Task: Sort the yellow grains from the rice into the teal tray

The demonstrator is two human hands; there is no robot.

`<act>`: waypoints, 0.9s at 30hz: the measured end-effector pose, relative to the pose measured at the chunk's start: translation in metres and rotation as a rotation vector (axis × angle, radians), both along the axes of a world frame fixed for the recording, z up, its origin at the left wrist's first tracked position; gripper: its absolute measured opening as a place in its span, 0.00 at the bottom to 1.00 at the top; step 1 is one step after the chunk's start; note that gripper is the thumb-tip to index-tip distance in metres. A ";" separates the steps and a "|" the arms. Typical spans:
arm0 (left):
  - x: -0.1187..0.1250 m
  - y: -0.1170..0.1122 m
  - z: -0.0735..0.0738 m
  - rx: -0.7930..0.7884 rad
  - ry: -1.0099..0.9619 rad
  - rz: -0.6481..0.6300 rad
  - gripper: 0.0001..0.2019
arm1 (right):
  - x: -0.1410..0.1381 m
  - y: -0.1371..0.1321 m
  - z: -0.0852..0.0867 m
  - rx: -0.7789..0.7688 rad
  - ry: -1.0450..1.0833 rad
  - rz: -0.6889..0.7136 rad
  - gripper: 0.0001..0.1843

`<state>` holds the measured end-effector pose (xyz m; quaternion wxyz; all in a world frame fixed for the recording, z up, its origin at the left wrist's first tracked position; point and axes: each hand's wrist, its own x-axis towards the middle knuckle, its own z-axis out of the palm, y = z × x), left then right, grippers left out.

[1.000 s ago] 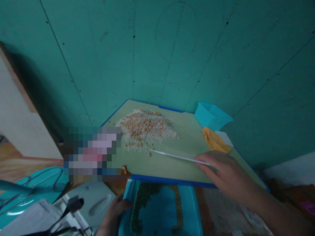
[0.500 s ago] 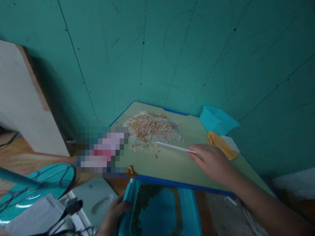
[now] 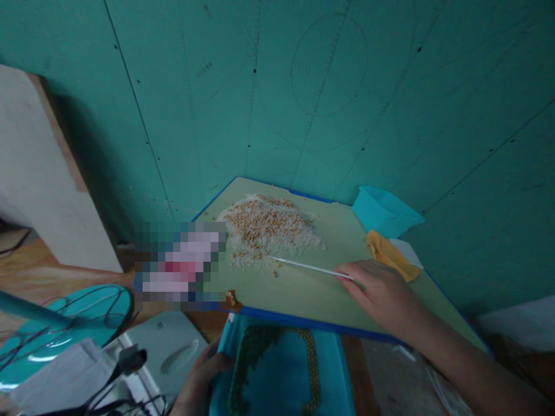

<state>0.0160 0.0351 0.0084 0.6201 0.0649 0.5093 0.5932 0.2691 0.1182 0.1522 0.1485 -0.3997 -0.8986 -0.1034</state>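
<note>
Grain pile (image 3: 269, 230): one mound, pale fine grains with tan round ones mixed in, sitting upper-centre on the green board (image 3: 303, 294), towards its far left corner.
Strays: I count two or three loose grains (image 3: 274, 273) just below the mound's near edge.
White strip (image 3: 307, 267): one, thin and flat. Its long axis runs from centre-right of the frame up and left, and the far tip is right at the mound's lower edge.
Key relation: the mound lies up and left of the grip, straight along the strip's line.
Right hand (image 3: 384, 292): fingers pinched on the strip's near end, palm low over the board. This is the nearer hand to the mound.
Left hand (image 3: 199, 375): bottom-centre, well apart from the mound, fingers curled round the left rim of the teal tray (image 3: 277, 375).
Teal tray: one, tucked just under the board's blue front edge. Dark round beans (image 3: 312, 358) line up in curved rows inside.
Right of the board: one small teal tub (image 3: 384, 211), and one yellow cloth (image 3: 388, 254) just below it.
Left of frame: one teal fan (image 3: 65, 323) with a wire guard, lower left.
Backdrop: teal wall (image 3: 303, 86) across the top.
</note>
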 end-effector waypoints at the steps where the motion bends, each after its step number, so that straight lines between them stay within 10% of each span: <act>1: -0.001 0.000 -0.002 0.005 -0.008 -0.001 0.12 | 0.000 0.000 0.000 0.001 0.002 0.005 0.08; 27: 0.001 -0.003 0.009 0.018 -0.079 -0.023 0.11 | -0.004 -0.021 0.005 -0.094 0.016 0.044 0.08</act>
